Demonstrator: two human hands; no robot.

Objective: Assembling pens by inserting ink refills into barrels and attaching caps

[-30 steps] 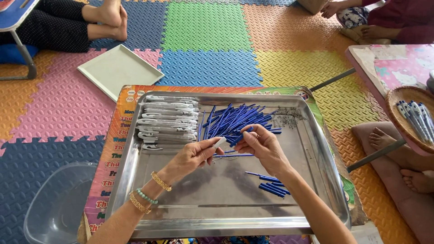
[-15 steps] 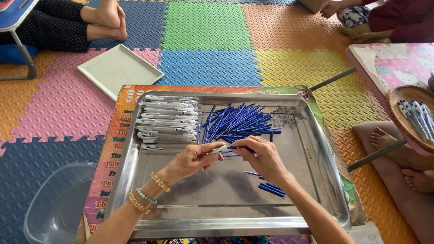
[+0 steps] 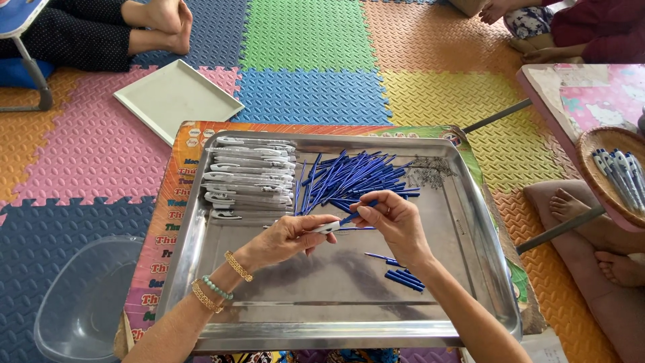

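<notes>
I had both hands over the middle of the steel tray [image 3: 201, 235]. My left hand [image 3: 285, 238] was closed around a white pen barrel [image 3: 327, 227], held roughly level, and my right hand [image 3: 396, 222] pinched a blue refill [image 3: 356, 214] by finger and thumb, its end touching the barrel's open end. I judged that pen to be half assembled, the refill not yet seated.

As for progress, a row of white barrels [image 3: 245, 178] lay stacked at the far left of the tray, and I could not tell whether they were filled or empty. A big heap of blue refills [image 3: 349, 178] sat at the far middle, with a small cluster of tiny springs [image 3: 430, 171] just to its right. A few blue pieces [image 3: 403, 277] lay near right, apart from the heap. With the heap that full, I judged most of the work remained.
</notes>
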